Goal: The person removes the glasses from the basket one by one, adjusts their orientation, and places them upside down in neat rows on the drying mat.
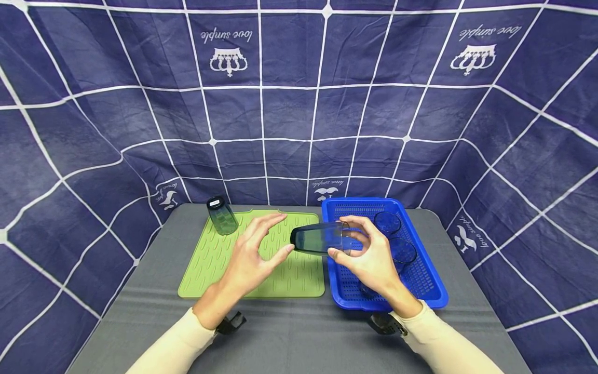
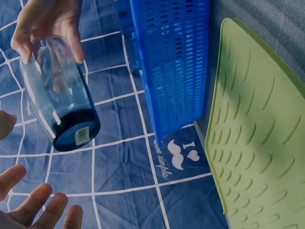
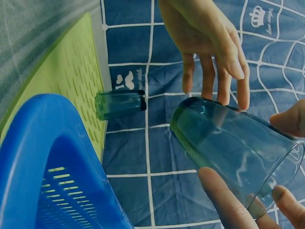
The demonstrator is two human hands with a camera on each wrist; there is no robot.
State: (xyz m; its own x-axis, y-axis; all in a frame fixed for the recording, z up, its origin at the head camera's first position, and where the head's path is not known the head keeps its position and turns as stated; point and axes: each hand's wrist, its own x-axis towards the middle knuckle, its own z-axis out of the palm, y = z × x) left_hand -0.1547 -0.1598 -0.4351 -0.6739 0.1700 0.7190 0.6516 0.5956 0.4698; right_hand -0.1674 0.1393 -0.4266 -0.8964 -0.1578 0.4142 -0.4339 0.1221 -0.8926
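The right hand (image 1: 374,259) is pinching the tinted glass (image 1: 320,239) near its rim, holding it sideways above the mat's right edge (image 1: 308,280). The left hand (image 1: 252,257) is hovering spread-fingered, seemingly just short of contact. Support the base before loosening the pinch.

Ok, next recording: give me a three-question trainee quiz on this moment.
1. True or false: the right hand grips the tilted blue glass near its rim.
2. Where does the upside-down glass stand? A) in the blue basket B) on the green mat C) on the bare grey table
3. Fill in: the left hand is ____, its fingers spread by the glass's base.

Key: 1 true; 2 B; 3 open
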